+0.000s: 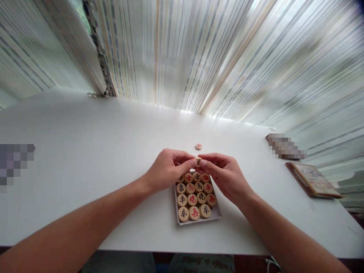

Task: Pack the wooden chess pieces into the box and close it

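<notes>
Head view: one wooden chess piece (198, 160) is held up between the two hands, just above the far edge of the box.
Piece held: a round, pale wooden disc with a dark character on its face; the character cannot be read with certainty.
Left hand (167, 168): curled, thumb and forefinger pinched on the left side of the disc.
Right hand (224, 174): likewise curled, fingertips closed on the right side of the same disc, so the piece is shared by both hands.
Box (217, 216): a shallow white tray resting on the tabletop, directly beneath the hands, filled with discs laid flat in rows of four.
Pieces in box (195, 199): red and black characters face up, touching one another; the farthest row is partly hidden by the fingers.
Loose piece (198, 146): a single disc with a red mark, lying alone on the tabletop just beyond the hands.
Step in hand: judged to be the handling of one piece over the box, either lifted from or brought to the far row.
Next move calls for: a steady pinch by one hand alone, and care that neighbouring discs are not nudged.
Tabletop (85, 159): white, wide.
Flat board (313, 180): brown-edged, at the right, well apart.
Curtain (199, 53): striped, behind.
</notes>
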`<action>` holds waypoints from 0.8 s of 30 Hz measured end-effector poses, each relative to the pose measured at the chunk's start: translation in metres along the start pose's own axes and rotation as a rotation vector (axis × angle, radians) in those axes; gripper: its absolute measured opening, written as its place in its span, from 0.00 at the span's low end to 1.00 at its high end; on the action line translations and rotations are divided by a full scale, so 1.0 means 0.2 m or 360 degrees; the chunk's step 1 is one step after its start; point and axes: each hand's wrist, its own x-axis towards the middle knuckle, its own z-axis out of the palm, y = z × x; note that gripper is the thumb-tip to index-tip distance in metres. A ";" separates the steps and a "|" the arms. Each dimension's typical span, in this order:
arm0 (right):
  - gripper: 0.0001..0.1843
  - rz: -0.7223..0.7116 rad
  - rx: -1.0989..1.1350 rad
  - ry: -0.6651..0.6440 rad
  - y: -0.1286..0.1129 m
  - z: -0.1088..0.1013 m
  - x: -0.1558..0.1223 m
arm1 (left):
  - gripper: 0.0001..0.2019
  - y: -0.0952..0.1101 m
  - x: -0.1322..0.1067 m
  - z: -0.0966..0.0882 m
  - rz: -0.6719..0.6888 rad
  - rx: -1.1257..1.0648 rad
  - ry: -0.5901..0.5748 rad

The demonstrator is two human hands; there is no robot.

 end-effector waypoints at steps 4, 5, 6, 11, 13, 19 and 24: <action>0.12 -0.0053 0.0004 -0.0035 -0.02 -0.04 -0.04 | 0.09 0.03 -0.02 0.03 -0.0023 -0.0095 -0.0047; 0.11 -0.0062 0.0010 -0.0051 -0.02 -0.05 -0.04 | 0.09 0.04 -0.02 0.03 -0.0022 -0.0121 -0.0052; 0.10 -0.0066 0.0014 -0.0070 -0.02 -0.05 -0.04 | 0.09 0.05 -0.02 0.04 -0.0024 -0.0141 -0.0052; 0.08 -0.0067 0.0005 -0.0143 -0.01 -0.06 -0.04 | 0.08 0.06 -0.03 0.06 -0.0087 -0.0038 -0.0001; 0.07 -0.0095 -0.0007 -0.0166 -0.01 -0.07 -0.05 | 0.08 0.06 -0.03 0.06 -0.0092 0.0037 0.0022; 0.06 -0.0209 -0.0124 -0.0133 -0.02 -0.06 -0.05 | 0.06 0.06 -0.04 0.06 0.0025 0.0271 0.0076; 0.07 -0.0176 -0.0118 -0.0107 0.00 -0.06 -0.05 | 0.05 0.07 -0.04 0.07 0.0042 0.0232 0.0087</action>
